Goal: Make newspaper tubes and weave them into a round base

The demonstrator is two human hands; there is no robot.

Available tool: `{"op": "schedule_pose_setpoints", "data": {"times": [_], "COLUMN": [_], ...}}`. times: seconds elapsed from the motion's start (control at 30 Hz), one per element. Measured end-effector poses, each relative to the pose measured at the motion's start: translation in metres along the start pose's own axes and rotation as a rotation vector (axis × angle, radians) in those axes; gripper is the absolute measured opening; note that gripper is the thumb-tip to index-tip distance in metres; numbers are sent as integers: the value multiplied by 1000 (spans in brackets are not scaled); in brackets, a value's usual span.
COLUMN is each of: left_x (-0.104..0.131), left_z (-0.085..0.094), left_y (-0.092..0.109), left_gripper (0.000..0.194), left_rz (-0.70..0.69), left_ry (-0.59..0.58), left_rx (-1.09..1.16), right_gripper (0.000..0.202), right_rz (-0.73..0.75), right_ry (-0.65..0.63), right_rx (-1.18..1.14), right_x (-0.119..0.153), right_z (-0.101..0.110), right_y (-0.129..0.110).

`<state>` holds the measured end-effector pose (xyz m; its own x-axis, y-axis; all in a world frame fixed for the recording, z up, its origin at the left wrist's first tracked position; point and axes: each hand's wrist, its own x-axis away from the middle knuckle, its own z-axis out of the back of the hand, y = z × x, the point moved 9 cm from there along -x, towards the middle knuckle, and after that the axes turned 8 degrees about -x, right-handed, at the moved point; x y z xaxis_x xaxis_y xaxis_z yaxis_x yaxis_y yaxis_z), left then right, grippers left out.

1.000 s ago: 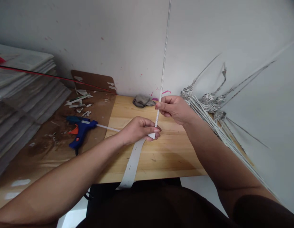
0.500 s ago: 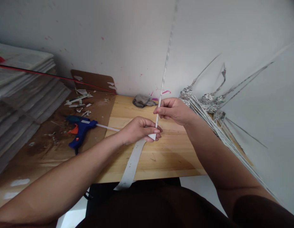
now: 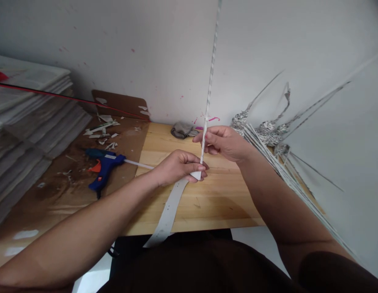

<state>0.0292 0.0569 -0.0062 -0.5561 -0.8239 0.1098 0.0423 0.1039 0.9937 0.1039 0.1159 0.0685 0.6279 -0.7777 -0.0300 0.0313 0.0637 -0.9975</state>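
A long, thin rolled paper tube (image 3: 211, 77) rises nearly upright, its top running out of view. My left hand (image 3: 178, 167) pinches its lower end together with a white paper strip (image 3: 168, 213), whose tail curves down over the table edge. The strip is wrapped or folded against the tube's base; the fingers partly hide how. Higher up, my right hand (image 3: 228, 142) has the tube between thumb and fingers, the index finger reaching out behind it in a loose grip.
A blue glue gun (image 3: 106, 165) lies left on stained cardboard (image 3: 69, 191), near paper scraps (image 3: 103, 128). Newspaper stacks (image 3: 33, 110) stand far left. A grey cloth (image 3: 182, 130) lies by the wall. Woven paper pieces (image 3: 267, 130) and loose paper tubes (image 3: 271, 158) are right.
My right thumb and fingers have shifted across each other on the tube, the index finger now stretched further left. The tube's top has swung slightly left. My left hand stays put.
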Motion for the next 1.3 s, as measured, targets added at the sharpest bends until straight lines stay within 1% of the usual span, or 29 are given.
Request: {"op": "schedule_pose_setpoints", "data": {"times": [0.07, 0.2, 0.23, 0.33, 0.37, 0.43, 0.53, 0.63, 0.67, 0.73, 0.8, 0.83, 0.9, 0.93, 1.0, 1.13, 1.23, 1.3], "left_x": [0, 0, 0, 0, 0, 0, 0, 0, 0, 0, 0, 0, 0, 0, 0, -1, -2, -3], "left_z": [-1, -1, -1, -2, -2, -2, 0, 3, 4, 6, 7, 7, 8, 9, 10, 14, 16, 16], "left_y": [0, -2, -2, -2, -3, -3, -1, 2, 2, 2, 1, 1, 2, 2, 3, 3, 2, 1], "left_gripper": [28, 29, 29, 31, 31, 31, 31, 30, 29, 28, 26, 26, 27, 28, 30, 31, 32, 35], "left_rz": [3, 3, -1, -11, -7, 2, -1, -18, -22, -20, -10, -5, 0, 1, 7, 9, 11, 8], "left_ry": [-3, -11, -13, -16, -17, -17, -1, 16, 17, 24, 33, 35, 36, 38, 45, 62, 73, 76], "left_rx": [-2, 0, 1, 11, 21, 42, 51, 57, 59, 60, 57, 56, 57, 58, 59, 50, 64, 74], "right_gripper": [37, 33, 32, 30, 29, 30, 42, 62, 65, 63, 49, 45, 38, 31, 26, 38, 42, 43], "right_rz": [-4, 49, 55, 37, 35, 59, 112, 106, 98, 96, 92, 90, 83, 70, 43, -10, 3, 16], "right_ry": [-24, 48, 41, -37, -40, 15, 101, 171, 215, 328, 330, 328, 304, 303, 316, 369, 385, 427], "right_rx": [-1, 27, 24, 42, 58, 88, 56, 36, 97, 353, 692, 815, 970, 990, 999, 981, 864, 733], "right_x": [-1, -3, -3, -2, -1, -1, -7, -26, -34, -51, -70, -79, -93, -99, -106, -109, -98, -82], "right_z": [-1, 8, 7, 0, -1, 2, 11, 25, 31, 42, 39, 35, 26, 23, 22, 31, 37, 43], "right_y": [1, -2, -2, 0, 0, -3, -5, 8, 15, 29, 45, 53, 69, 75, 82, 81, 72, 61]}}
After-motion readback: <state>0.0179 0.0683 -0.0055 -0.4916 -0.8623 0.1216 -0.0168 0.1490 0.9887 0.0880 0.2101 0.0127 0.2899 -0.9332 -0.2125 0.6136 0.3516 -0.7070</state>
